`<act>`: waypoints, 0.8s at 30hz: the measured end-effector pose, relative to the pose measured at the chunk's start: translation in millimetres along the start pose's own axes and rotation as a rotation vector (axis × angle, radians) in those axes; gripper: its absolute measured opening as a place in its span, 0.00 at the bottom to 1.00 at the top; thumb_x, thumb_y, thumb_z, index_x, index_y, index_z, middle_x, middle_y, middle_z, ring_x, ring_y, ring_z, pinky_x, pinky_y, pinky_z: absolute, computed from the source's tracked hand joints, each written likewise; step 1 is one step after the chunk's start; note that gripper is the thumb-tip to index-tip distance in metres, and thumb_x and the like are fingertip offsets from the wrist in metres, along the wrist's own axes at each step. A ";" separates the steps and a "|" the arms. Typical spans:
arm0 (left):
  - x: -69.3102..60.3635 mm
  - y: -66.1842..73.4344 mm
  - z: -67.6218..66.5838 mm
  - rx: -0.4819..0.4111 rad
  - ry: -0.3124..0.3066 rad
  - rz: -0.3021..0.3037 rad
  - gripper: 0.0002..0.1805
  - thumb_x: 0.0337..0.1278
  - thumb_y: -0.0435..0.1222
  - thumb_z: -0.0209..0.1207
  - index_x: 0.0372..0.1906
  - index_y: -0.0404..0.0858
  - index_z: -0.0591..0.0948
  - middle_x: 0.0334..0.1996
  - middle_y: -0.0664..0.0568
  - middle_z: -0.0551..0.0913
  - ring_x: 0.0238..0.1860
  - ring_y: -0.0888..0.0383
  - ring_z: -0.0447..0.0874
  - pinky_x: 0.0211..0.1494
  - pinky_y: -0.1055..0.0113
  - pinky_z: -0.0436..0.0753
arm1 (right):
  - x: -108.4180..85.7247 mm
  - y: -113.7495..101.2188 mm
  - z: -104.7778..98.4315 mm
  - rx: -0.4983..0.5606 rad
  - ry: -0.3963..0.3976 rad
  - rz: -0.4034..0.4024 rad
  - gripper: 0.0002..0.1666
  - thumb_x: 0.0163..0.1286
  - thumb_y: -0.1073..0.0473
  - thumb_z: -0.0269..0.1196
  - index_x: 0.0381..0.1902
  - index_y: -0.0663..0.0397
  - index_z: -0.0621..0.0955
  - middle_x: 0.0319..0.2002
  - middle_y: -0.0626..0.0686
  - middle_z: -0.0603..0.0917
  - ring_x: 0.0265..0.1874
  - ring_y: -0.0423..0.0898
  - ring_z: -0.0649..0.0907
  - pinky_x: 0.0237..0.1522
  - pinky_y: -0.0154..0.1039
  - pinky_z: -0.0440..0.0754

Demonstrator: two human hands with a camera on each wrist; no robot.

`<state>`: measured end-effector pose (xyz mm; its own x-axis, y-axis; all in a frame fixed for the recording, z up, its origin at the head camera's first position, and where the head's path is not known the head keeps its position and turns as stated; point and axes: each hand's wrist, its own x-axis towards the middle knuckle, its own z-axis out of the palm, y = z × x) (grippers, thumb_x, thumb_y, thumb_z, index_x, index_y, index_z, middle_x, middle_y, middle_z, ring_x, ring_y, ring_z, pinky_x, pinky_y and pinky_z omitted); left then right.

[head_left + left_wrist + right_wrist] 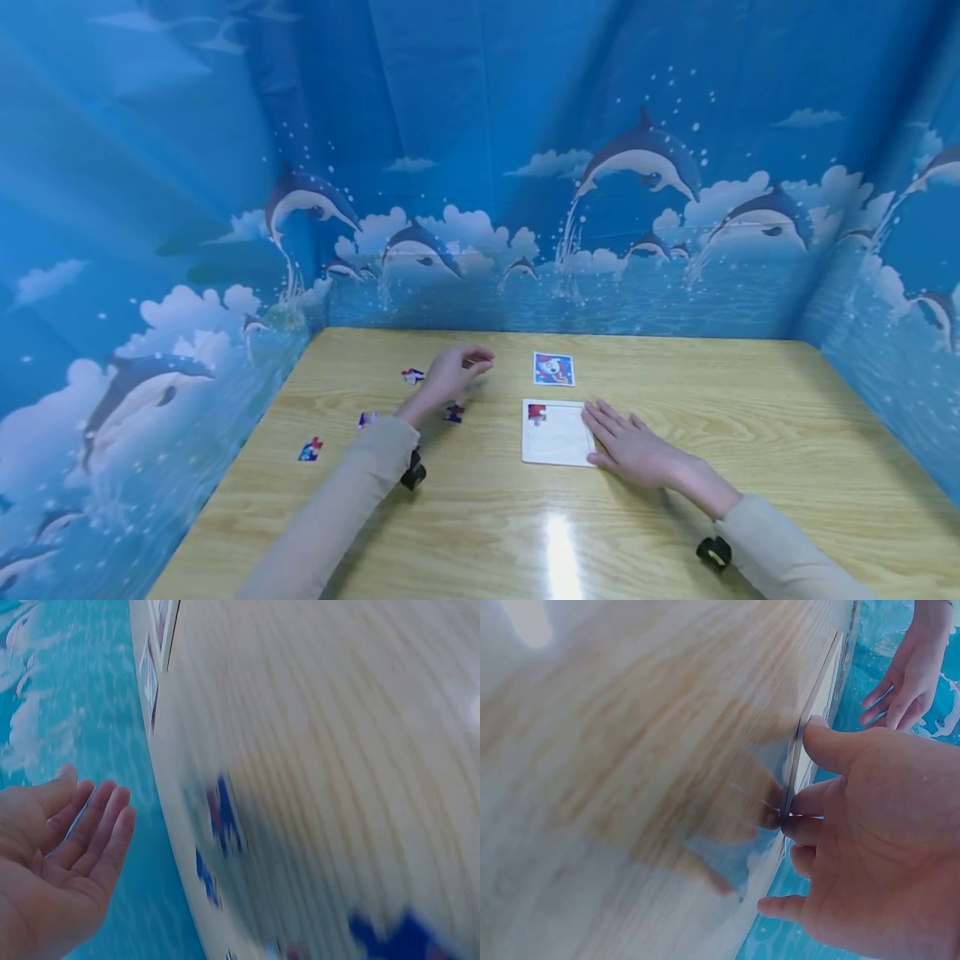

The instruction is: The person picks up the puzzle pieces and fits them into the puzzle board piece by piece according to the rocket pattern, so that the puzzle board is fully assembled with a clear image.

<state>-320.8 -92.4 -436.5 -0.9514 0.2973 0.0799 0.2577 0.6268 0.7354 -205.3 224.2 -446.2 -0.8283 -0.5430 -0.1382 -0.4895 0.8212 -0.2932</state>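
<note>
My left hand point(453, 373) hovers over the table's left half, fingers loosely bent and holding nothing; the left wrist view shows its bare palm point(64, 877). Close to its wrist lies a dark jigsaw piece point(454, 412). Other loose jigsaw pieces lie further left, one behind the hand point(412, 376), one by the sleeve point(367, 419) and one nearer the front point(311, 449). With fingers extended, my right hand point(637, 450) rests on the right edge of a white puzzle tray point(558, 442). A red jigsaw piece point(537, 412) sits in the tray's upper left corner.
Behind the tray lies a small picture card point(554, 369) with a white cartoon figure on blue. The wooden table point(750, 417) extends to the right of the tray. A blue dolphin-print curtain point(480, 183) hangs around the back and sides.
</note>
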 end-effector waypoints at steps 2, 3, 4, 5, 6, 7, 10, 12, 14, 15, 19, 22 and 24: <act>-2.1 -6.5 -10.4 -0.002 0.020 -0.012 0.16 0.73 0.43 0.58 0.59 0.42 0.83 0.50 0.53 0.87 0.52 0.54 0.84 0.56 0.56 0.83 | -0.2 0.1 -0.3 0.002 0.002 -0.001 0.40 0.81 0.48 0.52 0.78 0.67 0.55 0.79 0.67 0.50 0.78 0.67 0.50 0.71 0.74 0.49; -2.8 -9.8 -15.5 -0.007 0.030 -0.018 0.17 0.74 0.43 0.58 0.60 0.42 0.82 0.51 0.52 0.87 0.53 0.53 0.84 0.57 0.55 0.83 | -0.2 0.0 -0.4 0.002 0.002 -0.002 0.40 0.81 0.48 0.52 0.78 0.67 0.55 0.79 0.68 0.50 0.78 0.67 0.50 0.71 0.74 0.49; -3.9 -13.4 -20.3 -0.016 0.036 -0.034 0.18 0.74 0.44 0.58 0.61 0.42 0.82 0.52 0.52 0.86 0.54 0.52 0.83 0.58 0.54 0.83 | -0.3 -0.1 -0.6 0.003 0.003 -0.003 0.40 0.81 0.48 0.52 0.78 0.67 0.55 0.79 0.68 0.50 0.78 0.67 0.50 0.71 0.74 0.49; -4.8 -16.8 -25.2 -0.020 0.041 -0.043 0.18 0.74 0.44 0.57 0.61 0.41 0.81 0.54 0.51 0.86 0.56 0.51 0.83 0.59 0.53 0.82 | -0.3 -0.1 -0.7 0.003 0.004 -0.003 0.40 0.81 0.48 0.52 0.78 0.67 0.55 0.79 0.68 0.50 0.78 0.67 0.50 0.71 0.74 0.49; -5.5 -20.6 -29.9 -0.015 0.049 -0.045 0.19 0.75 0.44 0.57 0.62 0.41 0.81 0.54 0.50 0.86 0.56 0.50 0.83 0.60 0.53 0.82 | -0.3 -0.2 -0.8 0.004 0.003 -0.003 0.40 0.81 0.48 0.52 0.78 0.68 0.55 0.79 0.68 0.50 0.78 0.67 0.50 0.71 0.74 0.49; -6.2 -24.6 -34.6 -0.012 0.056 -0.050 0.19 0.75 0.44 0.57 0.62 0.40 0.81 0.55 0.49 0.85 0.57 0.50 0.82 0.61 0.52 0.81 | -0.3 -0.2 -0.9 0.004 0.004 -0.003 0.40 0.81 0.48 0.52 0.78 0.68 0.55 0.79 0.68 0.50 0.78 0.67 0.50 0.71 0.74 0.49; -9.0 -35.6 -47.6 0.006 0.080 -0.049 0.19 0.75 0.42 0.56 0.62 0.38 0.80 0.56 0.46 0.85 0.57 0.47 0.82 0.62 0.50 0.80 | -0.2 -0.2 -0.8 0.000 0.004 -0.005 0.40 0.81 0.49 0.52 0.78 0.68 0.55 0.79 0.68 0.51 0.78 0.67 0.50 0.71 0.74 0.50; -10.5 -43.8 -55.0 0.037 0.099 -0.033 0.18 0.75 0.40 0.56 0.62 0.37 0.80 0.56 0.44 0.85 0.57 0.46 0.82 0.62 0.50 0.80 | -0.2 -0.3 -0.7 0.000 0.004 -0.004 0.40 0.81 0.49 0.52 0.78 0.68 0.55 0.79 0.68 0.51 0.77 0.67 0.50 0.71 0.75 0.50; -12.7 -51.0 -61.3 0.055 0.114 -0.037 0.18 0.75 0.38 0.56 0.62 0.35 0.80 0.56 0.42 0.84 0.57 0.45 0.82 0.62 0.49 0.80 | -0.1 -0.6 -0.6 0.000 0.003 -0.002 0.40 0.81 0.48 0.52 0.78 0.68 0.55 0.79 0.68 0.51 0.78 0.67 0.50 0.71 0.74 0.50; -13.4 -54.6 -63.8 0.064 0.124 -0.040 0.17 0.75 0.38 0.57 0.61 0.34 0.80 0.55 0.42 0.84 0.57 0.44 0.82 0.62 0.49 0.80 | -0.1 -0.7 -0.6 0.000 0.003 -0.003 0.40 0.81 0.48 0.52 0.78 0.68 0.56 0.79 0.68 0.51 0.77 0.67 0.50 0.71 0.74 0.50; -18.0 -67.5 -71.8 0.079 0.130 -0.064 0.17 0.74 0.35 0.57 0.60 0.32 0.80 0.55 0.39 0.84 0.57 0.43 0.82 0.62 0.49 0.80 | -0.2 -1.6 -1.3 0.006 0.003 -0.012 0.40 0.81 0.48 0.52 0.77 0.69 0.56 0.78 0.68 0.51 0.77 0.68 0.51 0.70 0.75 0.51; -20.4 -76.5 -74.8 0.089 0.112 -0.067 0.16 0.73 0.33 0.57 0.59 0.31 0.80 0.55 0.38 0.84 0.56 0.42 0.82 0.61 0.48 0.80 | -0.4 -2.7 -2.3 0.007 -0.001 -0.014 0.40 0.81 0.48 0.52 0.77 0.68 0.56 0.79 0.68 0.51 0.77 0.68 0.51 0.70 0.75 0.51; -21.3 -81.1 -75.8 0.104 0.100 -0.058 0.15 0.72 0.32 0.58 0.57 0.30 0.81 0.53 0.37 0.84 0.55 0.42 0.82 0.60 0.49 0.81 | -0.5 -3.7 -3.1 0.009 0.000 -0.016 0.40 0.81 0.48 0.52 0.77 0.68 0.56 0.79 0.68 0.51 0.77 0.68 0.51 0.70 0.75 0.51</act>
<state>-334.2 -204.1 -446.9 -0.9759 0.1885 0.1102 0.2132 0.7134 0.6676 -203.9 222.0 -442.1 -0.8203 -0.5561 -0.1335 -0.5003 0.8109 -0.3036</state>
